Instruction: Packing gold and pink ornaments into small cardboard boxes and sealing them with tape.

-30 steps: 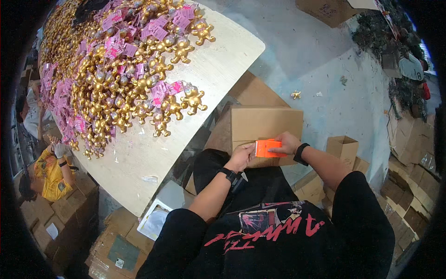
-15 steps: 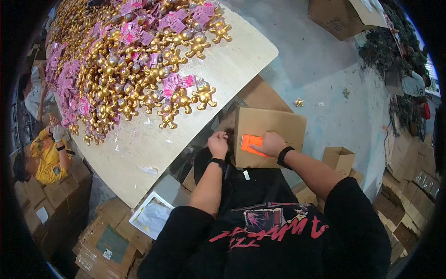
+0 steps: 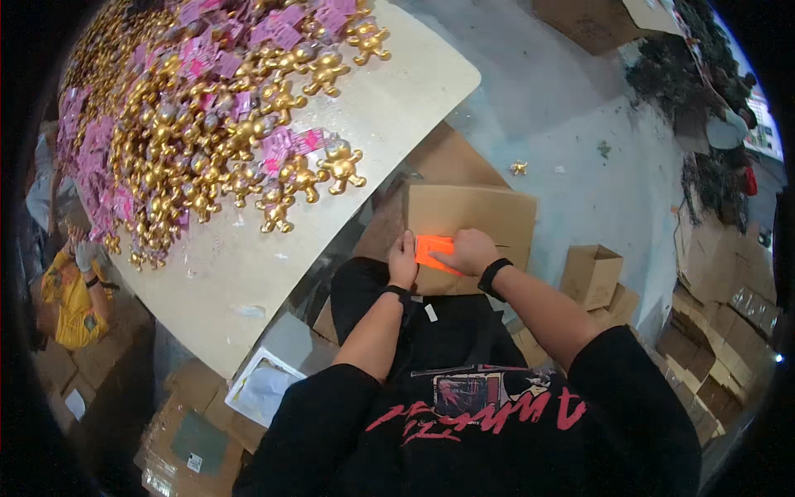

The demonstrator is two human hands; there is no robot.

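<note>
In the head view, a closed brown cardboard box [image 3: 469,224] was seen resting on the seated person's lap, just beyond the knees, and it served as the landmark for everything else. An orange tool, apparently a box cutter or tape cutter, [image 3: 434,249] was held against the near edge of the box; which kind could not be told. The right hand [image 3: 470,251] was closed around the tool's right end, fingers curled tight, while the left hand [image 3: 403,258] was pinching its left end, pressed against the box. The top flaps appeared folded flat, and no cut or open seam could be made out, so the work on the box was judged to be at an early stage. To the left of the box, a pale table [image 3: 273,265] was loaded with golden figurines [image 3: 240,141] and pink cards [image 3: 286,33]. To the right of the box, a small open carton [image 3: 591,273] stood on the floor. One stray golden figurine [image 3: 519,168] lay beyond the box.
</note>
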